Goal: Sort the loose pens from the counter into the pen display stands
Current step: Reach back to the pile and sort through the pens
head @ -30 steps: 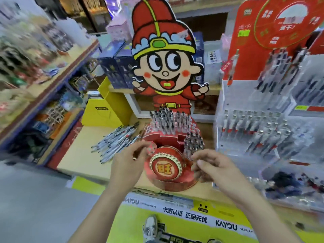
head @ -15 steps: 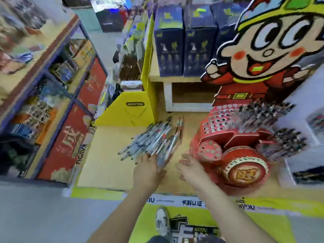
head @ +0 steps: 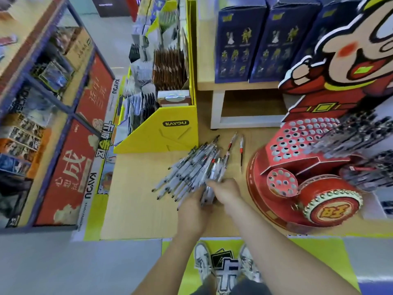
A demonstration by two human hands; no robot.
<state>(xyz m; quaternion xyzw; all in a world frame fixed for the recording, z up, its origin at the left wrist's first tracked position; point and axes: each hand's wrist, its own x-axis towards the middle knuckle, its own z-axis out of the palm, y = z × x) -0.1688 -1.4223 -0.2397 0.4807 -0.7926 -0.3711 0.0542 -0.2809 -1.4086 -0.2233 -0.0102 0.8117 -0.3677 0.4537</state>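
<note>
1. One pale wooden counter (head: 136,209) fills the middle of the view. Its near edge runs just above the person's shoes.
2. A red, drum-shaped pen display stand (head: 282,158) sits on the right side of the counter. Its hole-dotted tiers face left, and dark pens (head: 353,139) stand packed in its far right part.
3. A yellow card box (head: 168,135) stands at the far left of the counter.
4. The pile of loose pens (head: 191,167) lies fanned on the counter between the box and the stand, with the far end just beside the box.
5. The right hand (head: 226,191) curls over the near end of the pile, gripping a bunch of pens (head: 208,194).
6. The left hand (head: 192,211) touches the same bunch from the left. Its fingertips are hidden among the pens, so I cannot tell whether it grips.
7. Two red-banded pens (head: 241,151) lie apart from the pile on its right, near the stand.
</note>
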